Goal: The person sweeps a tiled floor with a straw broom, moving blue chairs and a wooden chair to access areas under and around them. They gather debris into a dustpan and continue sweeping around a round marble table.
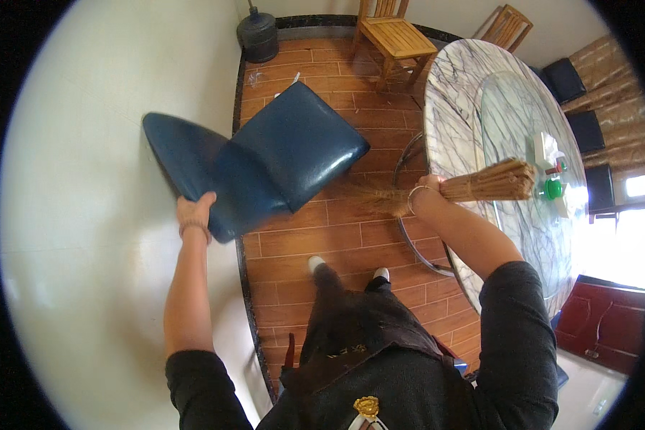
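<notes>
My left hand (194, 212) grips the backrest edge of a dark blue padded chair (295, 140), which stands close to the white wall. The chair's glossy square seat points away from me, over the floor. My right hand (431, 185) is closed around a straw hand broom (489, 183), at the near side of the marble table. The broom's bound stalks point right over the tabletop, and its blurred bristles spread left above the floor near the seat's corner. The chair's legs are hidden under the seat.
A round marble table (454, 118) with a glass turntable (502, 107) fills the right side, holding a tissue box (545, 150) and a green-topped item (553, 188). A wooden chair (398, 37) and a water jug (258, 37) stand at the far wall. Small white scraps (296, 77) lie on the floor.
</notes>
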Demonstrator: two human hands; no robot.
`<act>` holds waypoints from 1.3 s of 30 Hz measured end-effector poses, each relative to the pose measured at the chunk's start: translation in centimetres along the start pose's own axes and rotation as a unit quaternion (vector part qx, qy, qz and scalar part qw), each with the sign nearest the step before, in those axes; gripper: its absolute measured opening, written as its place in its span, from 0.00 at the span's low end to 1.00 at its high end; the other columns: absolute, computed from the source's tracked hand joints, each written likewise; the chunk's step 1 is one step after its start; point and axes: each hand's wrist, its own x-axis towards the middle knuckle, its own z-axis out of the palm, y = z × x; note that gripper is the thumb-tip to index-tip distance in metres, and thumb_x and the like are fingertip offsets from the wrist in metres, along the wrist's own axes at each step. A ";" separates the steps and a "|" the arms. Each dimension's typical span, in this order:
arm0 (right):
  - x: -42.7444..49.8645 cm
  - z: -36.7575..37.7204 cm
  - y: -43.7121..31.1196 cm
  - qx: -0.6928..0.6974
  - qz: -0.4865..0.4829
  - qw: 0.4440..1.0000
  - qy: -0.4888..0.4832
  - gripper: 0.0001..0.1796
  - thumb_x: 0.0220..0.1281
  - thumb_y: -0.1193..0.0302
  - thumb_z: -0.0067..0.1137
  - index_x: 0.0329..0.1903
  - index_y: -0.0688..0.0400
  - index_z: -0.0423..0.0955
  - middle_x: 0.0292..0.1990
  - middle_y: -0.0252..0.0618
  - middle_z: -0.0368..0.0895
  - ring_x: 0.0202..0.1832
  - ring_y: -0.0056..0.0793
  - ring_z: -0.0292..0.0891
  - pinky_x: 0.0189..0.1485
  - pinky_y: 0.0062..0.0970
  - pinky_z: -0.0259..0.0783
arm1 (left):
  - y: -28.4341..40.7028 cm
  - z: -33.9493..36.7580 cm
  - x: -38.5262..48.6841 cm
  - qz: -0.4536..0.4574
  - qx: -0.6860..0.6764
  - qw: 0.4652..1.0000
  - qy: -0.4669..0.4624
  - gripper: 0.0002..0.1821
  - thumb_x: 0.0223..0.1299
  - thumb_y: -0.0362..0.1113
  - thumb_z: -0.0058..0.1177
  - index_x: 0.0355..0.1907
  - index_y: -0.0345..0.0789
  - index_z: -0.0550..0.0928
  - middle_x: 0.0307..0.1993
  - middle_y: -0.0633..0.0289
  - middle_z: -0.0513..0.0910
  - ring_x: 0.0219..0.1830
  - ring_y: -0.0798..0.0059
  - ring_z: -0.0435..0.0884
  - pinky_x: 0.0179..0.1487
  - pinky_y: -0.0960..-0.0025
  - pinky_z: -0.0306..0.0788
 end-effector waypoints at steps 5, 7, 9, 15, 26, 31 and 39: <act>1.5 1.6 0.2 -0.106 0.030 0.994 0.009 0.26 0.53 0.55 0.68 0.56 0.46 0.82 0.54 0.35 0.83 0.57 0.42 0.78 0.52 0.55 0.74 | -6.7 -3.1 -5.1 0.070 -0.037 0.996 -0.050 0.35 0.45 0.34 0.69 0.58 0.27 0.73 0.53 0.49 0.80 0.51 0.58 0.80 0.58 0.63 0.72; 2.8 1.7 0.1 -0.115 0.043 0.992 0.024 0.28 0.52 0.52 0.68 0.57 0.45 0.81 0.55 0.35 0.82 0.58 0.42 0.77 0.51 0.55 0.73 | -9.5 -4.5 -8.1 0.055 -0.029 0.997 -0.040 0.38 0.45 0.35 0.69 0.60 0.25 0.71 0.54 0.47 0.79 0.54 0.56 0.79 0.60 0.64 0.71; 4.4 1.4 0.3 -0.123 0.050 0.991 0.027 0.27 0.54 0.53 0.67 0.57 0.45 0.82 0.55 0.34 0.83 0.58 0.42 0.77 0.51 0.55 0.73 | -12.0 -6.1 -12.0 0.038 -0.023 0.999 -0.029 0.40 0.45 0.37 0.70 0.61 0.24 0.70 0.55 0.45 0.79 0.56 0.53 0.78 0.61 0.62 0.70; 8.1 -2.2 3.6 -0.137 0.030 0.990 0.012 0.23 0.59 0.54 0.63 0.56 0.43 0.82 0.55 0.30 0.83 0.57 0.40 0.78 0.50 0.55 0.73 | -17.5 -9.2 -21.4 -0.044 0.080 0.996 -0.012 0.43 0.44 0.41 0.71 0.60 0.22 0.68 0.54 0.38 0.79 0.55 0.47 0.79 0.60 0.59 0.71; 7.3 -14.0 17.8 0.016 0.100 0.991 0.092 0.21 0.61 0.57 0.62 0.56 0.48 0.81 0.56 0.33 0.83 0.57 0.36 0.80 0.52 0.42 0.76 | -18.7 -10.6 -26.7 -0.266 0.182 0.945 0.056 0.48 0.39 0.41 0.75 0.63 0.25 0.65 0.54 0.38 0.78 0.56 0.44 0.78 0.64 0.58 0.69; 12.7 -12.4 23.5 0.301 -0.078 0.948 0.064 0.32 0.62 0.57 0.62 0.69 0.44 0.69 0.65 0.40 0.74 0.63 0.41 0.73 0.67 0.38 0.67 | -14.5 -9.8 -24.7 -0.283 0.196 0.936 0.076 0.50 0.40 0.38 0.71 0.68 0.29 0.61 0.63 0.42 0.70 0.66 0.46 0.69 0.72 0.57 0.61; 34.7 -24.3 8.0 0.360 -0.237 0.898 0.090 0.23 0.70 0.57 0.50 0.62 0.53 0.74 0.55 0.44 0.81 0.52 0.37 0.77 0.49 0.41 0.79 | 17.7 -16.2 1.1 0.343 0.522 0.576 0.528 0.40 0.63 0.51 0.59 0.75 0.44 0.60 0.77 0.47 0.47 0.78 0.45 0.44 0.76 0.35 0.40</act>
